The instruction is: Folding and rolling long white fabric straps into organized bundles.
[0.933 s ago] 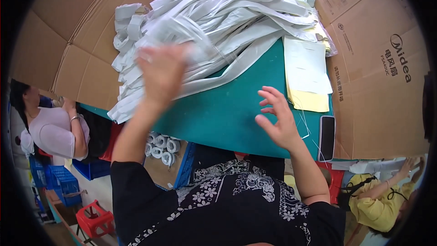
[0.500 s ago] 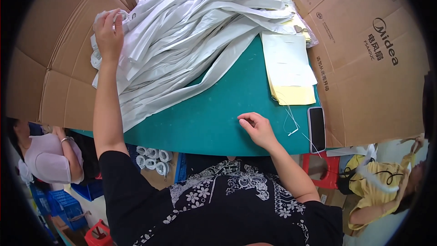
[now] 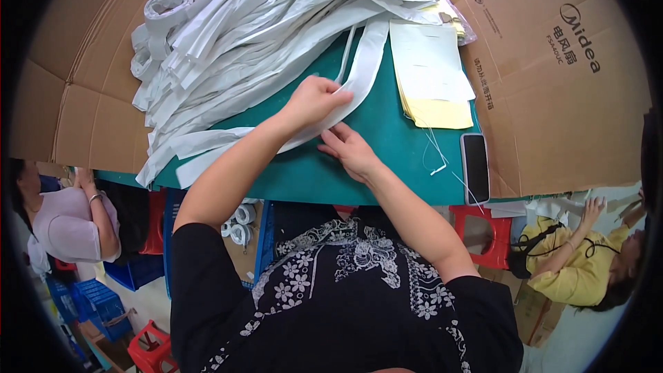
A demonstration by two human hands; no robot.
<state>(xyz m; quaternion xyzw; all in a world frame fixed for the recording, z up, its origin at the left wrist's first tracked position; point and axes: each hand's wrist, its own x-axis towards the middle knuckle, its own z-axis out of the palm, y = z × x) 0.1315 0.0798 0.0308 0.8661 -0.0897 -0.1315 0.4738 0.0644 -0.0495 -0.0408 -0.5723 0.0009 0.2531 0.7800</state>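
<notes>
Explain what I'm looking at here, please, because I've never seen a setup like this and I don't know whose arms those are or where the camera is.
There's no machine: these are a person's own bare hands. A wide fisheye camera on the person's head looks down, so straight edges bend near the rim. The left hand is on a white strip and seems to grip it. The right hand is at its near edge; whether it pinches the strip is hard to tell. On the green table lie a big pile of white strips, some papers and a phone. Cardboard stands at both sides.
</notes>
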